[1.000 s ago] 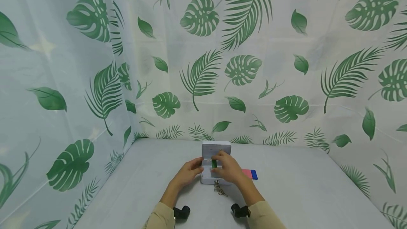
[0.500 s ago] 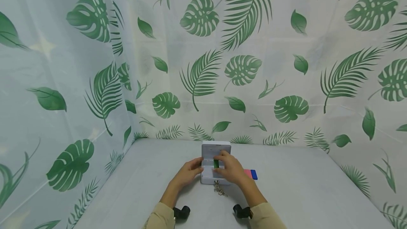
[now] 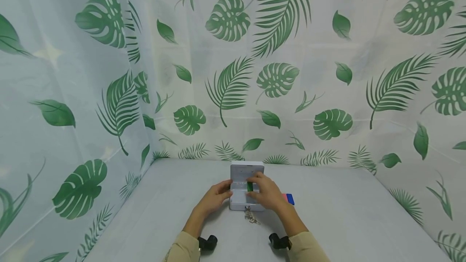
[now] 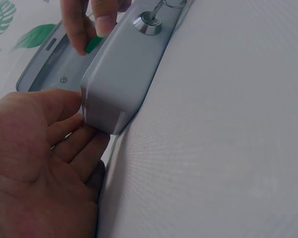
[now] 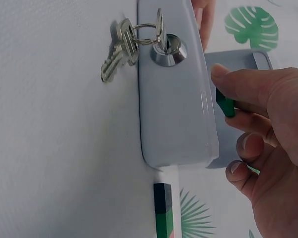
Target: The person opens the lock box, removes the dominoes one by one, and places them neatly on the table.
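A grey metal cash box (image 3: 238, 206) stands on the table with its lid (image 3: 241, 172) raised at the back. My left hand (image 3: 214, 197) holds the box's left end, the thumb at the top rim and the fingers against the side wall. Over the box's right part, my right hand (image 3: 269, 192) pinches a small green block-like piece (image 5: 225, 103) between thumb and fingers. The same green piece (image 4: 93, 44) shows just past the rim in the left wrist view. Much of the box's right inside is hidden by the right hand.
A key sits in the front lock (image 5: 170, 52), and a ring of keys (image 3: 251, 216) hangs from it onto the table. Right of the box lies a flat piece with a blue end (image 3: 290, 199) and a pink part. Leaf-patterned curtains (image 3: 284, 104) stand behind and at the sides.
My right hand has shifted slightly to the right with the green piece, covering more of the pink part beside the box. The left hand and the box stay put.
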Demonstrator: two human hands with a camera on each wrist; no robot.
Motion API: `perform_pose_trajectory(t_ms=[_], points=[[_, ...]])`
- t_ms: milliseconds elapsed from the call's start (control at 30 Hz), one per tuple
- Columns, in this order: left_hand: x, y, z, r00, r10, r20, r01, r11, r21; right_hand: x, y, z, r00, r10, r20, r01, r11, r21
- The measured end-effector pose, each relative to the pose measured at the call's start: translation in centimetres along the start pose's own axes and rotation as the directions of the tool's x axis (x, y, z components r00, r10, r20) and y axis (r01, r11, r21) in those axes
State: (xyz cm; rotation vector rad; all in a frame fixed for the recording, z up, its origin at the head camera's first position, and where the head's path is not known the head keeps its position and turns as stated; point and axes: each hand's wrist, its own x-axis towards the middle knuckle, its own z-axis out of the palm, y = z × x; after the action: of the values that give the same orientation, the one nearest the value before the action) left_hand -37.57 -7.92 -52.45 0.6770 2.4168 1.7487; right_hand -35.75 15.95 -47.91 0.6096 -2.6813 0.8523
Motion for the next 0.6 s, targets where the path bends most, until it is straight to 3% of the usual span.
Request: perform_pose_trajectory(t_ms=[600], points=[[0.01,0.18,0.08,1.0,0.013,-0.013,-0.013,1.0,0.024,-0.35,0.55,-0.95,0.998,0.058,-0.02,-0.058,0.998,-0.002]])
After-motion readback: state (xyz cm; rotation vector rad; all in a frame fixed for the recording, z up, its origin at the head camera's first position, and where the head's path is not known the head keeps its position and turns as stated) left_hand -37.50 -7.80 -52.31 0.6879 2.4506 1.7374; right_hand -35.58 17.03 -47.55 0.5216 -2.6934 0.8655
